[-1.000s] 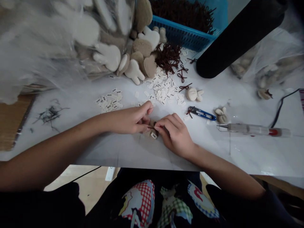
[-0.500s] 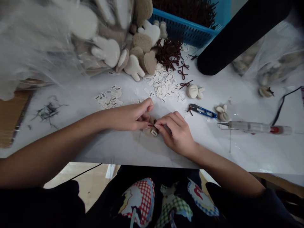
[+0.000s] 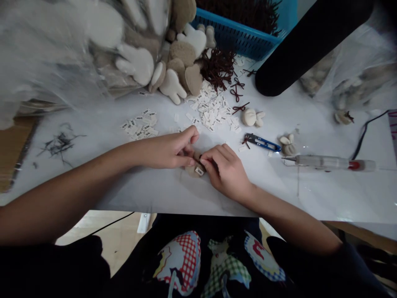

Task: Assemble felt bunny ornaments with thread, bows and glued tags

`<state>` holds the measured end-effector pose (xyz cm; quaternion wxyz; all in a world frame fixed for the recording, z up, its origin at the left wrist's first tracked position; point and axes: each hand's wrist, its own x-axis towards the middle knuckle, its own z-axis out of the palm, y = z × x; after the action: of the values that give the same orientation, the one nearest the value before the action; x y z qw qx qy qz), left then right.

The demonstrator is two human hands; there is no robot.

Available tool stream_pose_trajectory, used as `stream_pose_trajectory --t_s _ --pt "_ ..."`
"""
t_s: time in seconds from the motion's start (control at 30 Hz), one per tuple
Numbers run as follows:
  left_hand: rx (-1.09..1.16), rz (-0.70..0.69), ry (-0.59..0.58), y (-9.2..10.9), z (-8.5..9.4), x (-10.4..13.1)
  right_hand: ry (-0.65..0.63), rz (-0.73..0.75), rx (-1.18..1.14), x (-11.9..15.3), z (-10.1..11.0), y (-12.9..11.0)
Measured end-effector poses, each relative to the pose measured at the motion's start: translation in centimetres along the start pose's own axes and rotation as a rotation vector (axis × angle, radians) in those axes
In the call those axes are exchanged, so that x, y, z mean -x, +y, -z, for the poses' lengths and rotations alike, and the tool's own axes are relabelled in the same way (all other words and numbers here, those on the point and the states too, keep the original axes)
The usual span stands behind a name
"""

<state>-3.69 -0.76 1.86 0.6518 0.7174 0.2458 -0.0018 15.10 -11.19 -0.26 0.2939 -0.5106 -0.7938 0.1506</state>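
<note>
The tan plush (image 3: 192,172) sat mid-frame, label (image 3: 199,170) up. Left hand (image 3: 176,150) pinched its edge, probably to steady it, while right hand (image 3: 227,170) pinched its dark cord (image 3: 199,163). Brown bows (image 3: 218,69) lay upper-middle, handy I guess.

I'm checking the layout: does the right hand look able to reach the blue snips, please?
Probably yes: the blue snips lie near the right hand with nothing tall between, though that hand is busy at the beige piece.
</note>
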Motion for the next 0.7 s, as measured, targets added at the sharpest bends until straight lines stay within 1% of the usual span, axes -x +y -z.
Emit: stream_pose_trajectory --t_s 0.13,0.23,0.37,0.47,0.53,0.6,0.7 --pt "0.001 -0.009 -0.001 -0.1 0.0 -0.1 -0.01 -0.014 0.035 0.1 -0.4 0.1" --pt "0.018 -0.018 -0.004 -0.1 -0.1 -0.1 0.011 -0.017 -0.024 0.1 -0.4 0.3" --pt "0.085 -0.04 -0.024 -0.1 0.1 -0.2 0.086 -0.041 -0.145 0.1 0.0 0.6" --pt "0.162 -0.024 -0.033 -0.2 0.8 -0.3 0.142 -0.1 -0.188 0.1 0.3 1.0" --pt "0.205 -0.016 -0.001 -0.3 1.3 -0.5 0.17 -0.154 -0.207 0.1 0.3 1.5" --pt "0.233 -0.025 0.056 -0.4 1.6 -0.7 0.197 -0.182 -0.222 0.0 0.4 2.1" --pt "0.231 -0.069 0.181 -0.2 1.2 -1.2 0.242 -0.17 -0.258 -0.1 0.8 2.6"
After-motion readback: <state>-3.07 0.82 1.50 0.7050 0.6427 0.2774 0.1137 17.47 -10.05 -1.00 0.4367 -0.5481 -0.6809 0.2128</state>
